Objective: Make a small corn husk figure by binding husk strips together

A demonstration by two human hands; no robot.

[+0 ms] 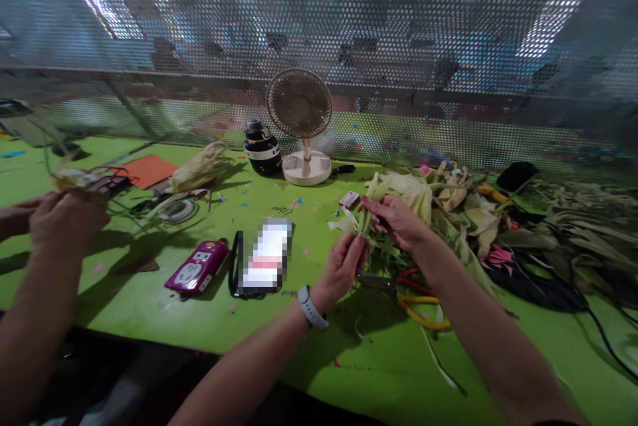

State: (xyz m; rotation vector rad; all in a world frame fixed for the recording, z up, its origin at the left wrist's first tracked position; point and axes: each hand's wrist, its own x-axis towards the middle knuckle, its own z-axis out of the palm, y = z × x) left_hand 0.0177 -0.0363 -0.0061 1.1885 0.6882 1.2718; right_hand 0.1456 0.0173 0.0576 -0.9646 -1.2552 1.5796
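Both my hands meet over the green table [309, 349], gripping a bundle of pale green corn husk strips [366, 218]. My left hand [343, 263], with a light watch band on its wrist, is closed round the lower end. Higher up, the fingers of my right hand [396, 220] pinch the same strips. Beneath my hands lie scissors with yellow and red handles [423, 313], partly hidden. A heap of loose corn husks [463, 213] spreads to the right. Behind the strips sits a small red and white box [349, 200].
A phone [266, 256] and a purple pouch [198, 268] lie left of my hands. A round fan [306, 167] and a black bottle [263, 150] stand by the perforated metal screen [399, 47]. At far left, another person's hands [67, 216] work with husks; dark cables run at right.
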